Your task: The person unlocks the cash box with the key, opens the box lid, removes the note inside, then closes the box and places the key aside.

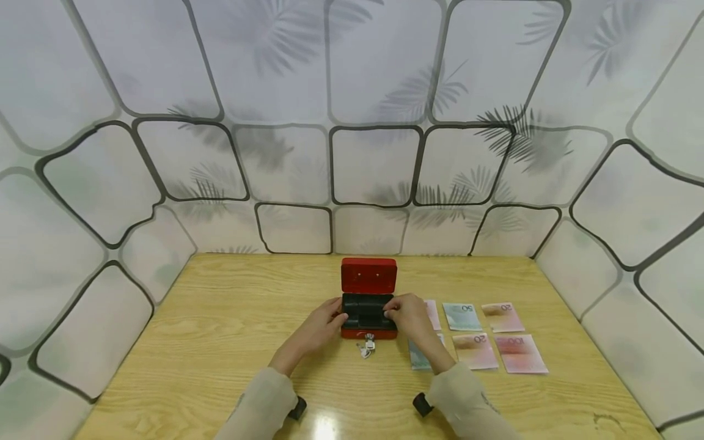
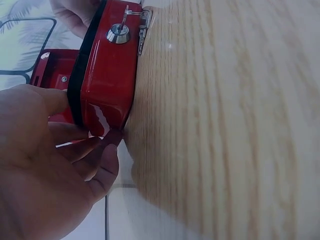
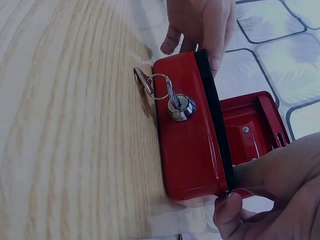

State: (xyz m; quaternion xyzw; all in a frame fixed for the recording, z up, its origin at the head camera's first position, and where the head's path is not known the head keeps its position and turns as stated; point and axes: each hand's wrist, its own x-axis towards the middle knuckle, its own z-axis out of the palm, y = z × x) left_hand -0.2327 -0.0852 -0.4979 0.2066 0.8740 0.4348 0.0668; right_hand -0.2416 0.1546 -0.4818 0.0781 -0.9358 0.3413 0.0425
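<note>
Banknotes [image 1: 484, 336] right of cash box [image 1: 367, 318] (lid up) | keys [image 1: 366, 348] in lock | both hands' fingers grasping box ends

A light wooden desk [image 1: 209, 342] carries several banknotes laid flat towards its right edge, in two loose rows. In the far row lie a greenish note [image 1: 462, 316] and a pink note [image 1: 502, 317]; in the near row, a pink note [image 1: 475, 351] and a larger pink one [image 1: 520, 353]. Another greenish note [image 1: 418, 357] lies partly covered, so its face is hard to read. Behind the desk's far edge and at both sides rises a pale wall [image 1: 374, 79] printed with dark outlines and leaf shadows.
</note>
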